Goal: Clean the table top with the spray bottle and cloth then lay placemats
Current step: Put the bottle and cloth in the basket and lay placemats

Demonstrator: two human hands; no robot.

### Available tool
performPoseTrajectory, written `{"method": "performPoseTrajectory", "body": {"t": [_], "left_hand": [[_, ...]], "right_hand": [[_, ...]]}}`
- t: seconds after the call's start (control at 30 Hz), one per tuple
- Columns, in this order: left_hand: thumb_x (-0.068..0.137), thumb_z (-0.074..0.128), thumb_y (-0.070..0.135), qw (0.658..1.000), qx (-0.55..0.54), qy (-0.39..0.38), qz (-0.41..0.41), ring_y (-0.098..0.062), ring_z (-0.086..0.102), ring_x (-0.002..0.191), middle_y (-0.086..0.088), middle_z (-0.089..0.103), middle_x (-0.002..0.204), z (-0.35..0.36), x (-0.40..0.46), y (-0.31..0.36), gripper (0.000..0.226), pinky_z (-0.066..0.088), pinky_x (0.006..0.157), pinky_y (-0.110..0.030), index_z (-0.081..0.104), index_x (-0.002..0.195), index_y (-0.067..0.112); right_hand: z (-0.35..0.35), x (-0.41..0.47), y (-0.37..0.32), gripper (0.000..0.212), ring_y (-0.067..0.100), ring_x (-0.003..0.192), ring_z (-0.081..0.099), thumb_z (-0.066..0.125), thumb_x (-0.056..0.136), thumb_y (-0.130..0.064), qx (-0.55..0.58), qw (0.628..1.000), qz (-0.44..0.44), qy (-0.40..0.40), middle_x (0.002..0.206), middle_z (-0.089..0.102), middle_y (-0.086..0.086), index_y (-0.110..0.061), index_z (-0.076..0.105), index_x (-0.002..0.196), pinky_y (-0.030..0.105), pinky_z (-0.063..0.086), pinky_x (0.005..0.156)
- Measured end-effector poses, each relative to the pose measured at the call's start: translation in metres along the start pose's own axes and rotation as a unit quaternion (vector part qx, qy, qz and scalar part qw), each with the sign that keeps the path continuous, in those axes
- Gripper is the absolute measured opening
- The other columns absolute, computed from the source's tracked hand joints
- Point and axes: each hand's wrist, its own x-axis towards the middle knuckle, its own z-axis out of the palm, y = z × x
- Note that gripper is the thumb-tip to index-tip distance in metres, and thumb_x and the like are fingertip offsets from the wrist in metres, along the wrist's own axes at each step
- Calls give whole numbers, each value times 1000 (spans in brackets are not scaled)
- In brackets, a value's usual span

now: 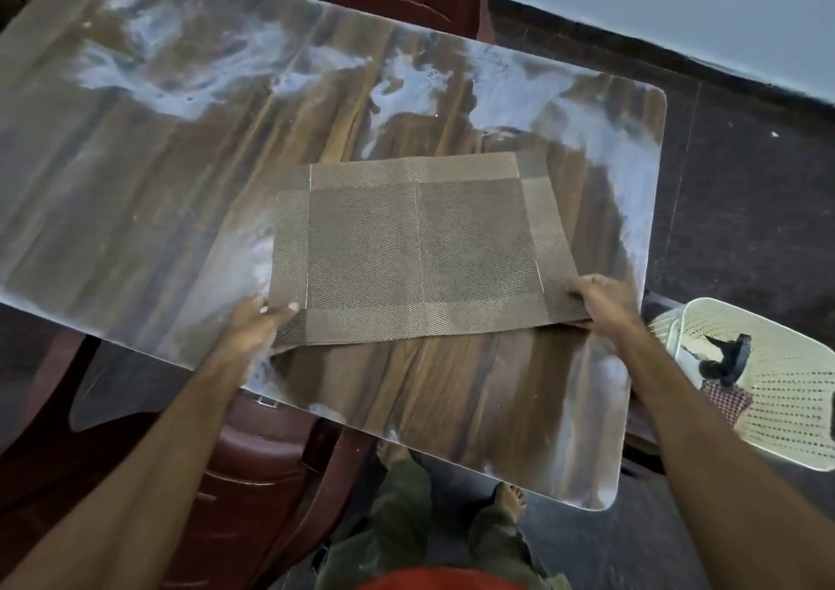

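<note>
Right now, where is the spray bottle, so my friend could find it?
Look right of the wooden table, past its edge, for the cream plastic basket with holes. Inside, beside a checked cloth, lies the spray bottle; only its black trigger head shows.

Domestic dining area: a wood-grain worktop flanked by maroon plastic chairs, a woven placemat on it, dark tiled floor, and a cream plastic basket alongside.

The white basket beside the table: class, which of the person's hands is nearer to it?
Right. The right hand grips the placemat's corner on the side of the white basket; the left hand holds the opposite corner, farther away.
</note>
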Motion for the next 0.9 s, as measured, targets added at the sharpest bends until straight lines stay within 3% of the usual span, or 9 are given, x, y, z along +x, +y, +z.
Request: {"method": "performPoseTrajectory", "body": {"t": [0.07,0.17,0.27,0.4,0.5,0.57,0.67,0.77,0.9], "left_hand": [[96,56,-1,1000,-6,27,7,-15,64,78,-9,68,102,-4,5,-5,19,58,77,-34,56,90,17],[95,58,-3,998,-4,54,44,-28,62,94,-18,62,112,-11,17,-4,15,49,95,-48,58,101,10],[98,56,1,997,7,63,42,-29,61,97,-19,62,114,-10,27,-7,16,55,89,-47,55,113,7],[98,52,-6,988,43,100,112,-20,62,84,-17,61,111,-8,28,-3,25,52,56,-13,52,123,-2],[98,51,-6,979,39,120,159,-23,60,96,-18,62,112,-13,15,8,25,51,75,-18,53,121,3],[98,48,-9,977,8,125,170,-18,64,88,-16,63,106,-20,5,12,27,52,85,-29,52,122,3],[98,48,-10,970,10,145,197,4,65,74,-6,63,94,-35,-10,13,27,49,68,-9,51,115,11],[98,49,-6,966,8,154,207,-9,62,84,-4,64,101,-51,-27,9,26,48,63,-7,54,109,16],[99,50,-1,960,16,178,217,-12,62,83,-3,67,100,-71,-55,3,27,54,75,-20,56,97,25]], "right_hand": [[5,-5,-3,17,22,74,61,63,95,-22,-48,999,-19,1,88,67,17,-6,65,88,36,57,64],[20,-4,-4,30,18,70,56,64,96,-31,-113,990,-78,27,87,65,10,-2,66,102,29,43,57],[30,-3,-3,30,22,80,60,65,96,-23,-137,984,-99,61,106,67,16,1,62,114,28,46,64],[33,-15,-3,22,19,61,61,59,99,-11,-46,992,-101,53,105,63,17,-3,54,118,24,48,37],[33,-27,3,14,8,56,62,59,98,-9,1,989,-137,48,92,67,15,-14,54,110,27,52,47],[35,-34,9,17,14,68,62,63,96,-15,17,987,-156,44,105,69,17,-24,56,108,38,54,66],[42,-58,10,21,6,64,61,61,97,-9,61,983,-170,44,96,66,10,-19,53,114,29,54,59],[48,-83,17,17,-6,48,55,57,98,-4,77,976,-199,52,78,60,-1,-13,53,112,13,46,46],[48,-116,26,18,7,73,64,64,94,-21,81,970,-225,41,89,69,-5,-23,60,111,28,53,71]]}}
